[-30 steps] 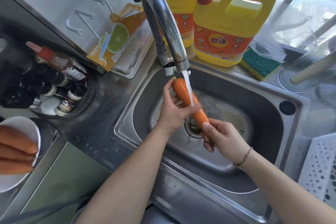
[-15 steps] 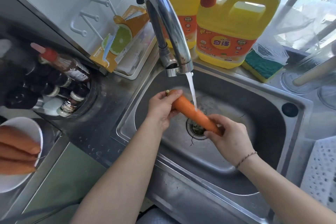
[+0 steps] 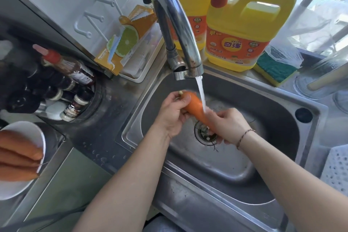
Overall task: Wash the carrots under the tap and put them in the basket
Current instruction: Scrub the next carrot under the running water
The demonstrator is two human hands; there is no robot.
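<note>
We see one carrot (image 3: 195, 108) held over the steel sink (image 3: 278, 115), smooth, wet and bright orange, its thick stem end pointing up and left with a pale stub of top showing. The stream from the tap (image 3: 175, 30) falls onto its middle. Our left hand (image 3: 172, 114) grips the thick end with curled fingers, and our right hand (image 3: 228, 124) wraps the thin end, so the tip is hidden inside that fist, just above the drain (image 3: 204, 134). More carrots (image 3: 17, 158) lie on a white plate (image 3: 40, 135) at the left edge, cut off by the frame, so we cannot count them all. At the far right only a corner of a white perforated basket (image 3: 337, 171) is in view. Dark bottles (image 3: 62, 81) crowd a shadowed recess on the left, and their labels are too blurred to read. The sink is brushed metal with rounded corners, beaded with droplets along its left rim. The tap is a curved chrome spout. Behind it stand two yellow plastic jugs (image 3: 243, 30) with red pump tops, and a green and yellow sponge (image 3: 273, 69) lies beside them.
</note>
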